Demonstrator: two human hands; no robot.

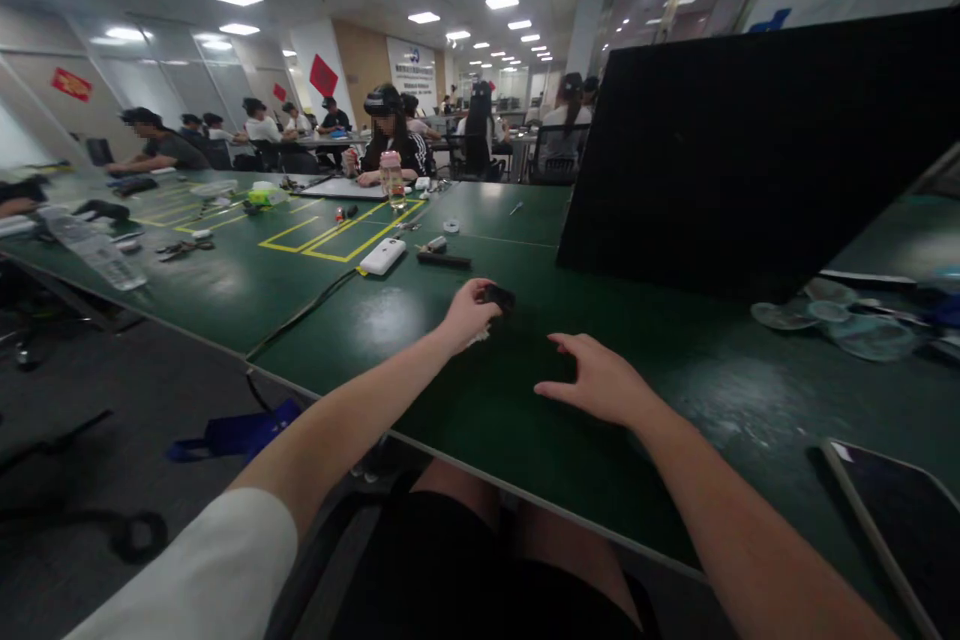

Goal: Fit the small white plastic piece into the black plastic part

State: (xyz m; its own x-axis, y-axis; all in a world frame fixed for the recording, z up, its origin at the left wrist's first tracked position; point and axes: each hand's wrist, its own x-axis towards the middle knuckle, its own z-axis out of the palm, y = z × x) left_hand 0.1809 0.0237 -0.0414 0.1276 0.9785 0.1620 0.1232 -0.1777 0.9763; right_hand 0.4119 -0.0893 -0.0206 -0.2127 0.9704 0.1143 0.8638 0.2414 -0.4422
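Note:
My left hand (pixel 471 314) is closed around a small black object (pixel 499 297), just above or on the green table (pixel 450 400); its exact kind is not clear. A bit of crumpled white material (pixel 478 335) shows beneath that hand, partly hidden. To the right, my right hand (pixel 600 380) is held over the table with thumb and fingers apart and nothing between them. Beyond my left hand lie a dark bar-shaped thing (pixel 444 260) and a white box-like device (pixel 383 257) with a cable.
A large black panel (pixel 720 150) stands at the right. A phone (pixel 892 520) lies near the right edge, below some clear plastic pieces (pixel 855 320). A clear bottle (pixel 97 245) lies at left. Across the table a person (pixel 394 135) sits behind a pink-lidded bottle (pixel 391 178).

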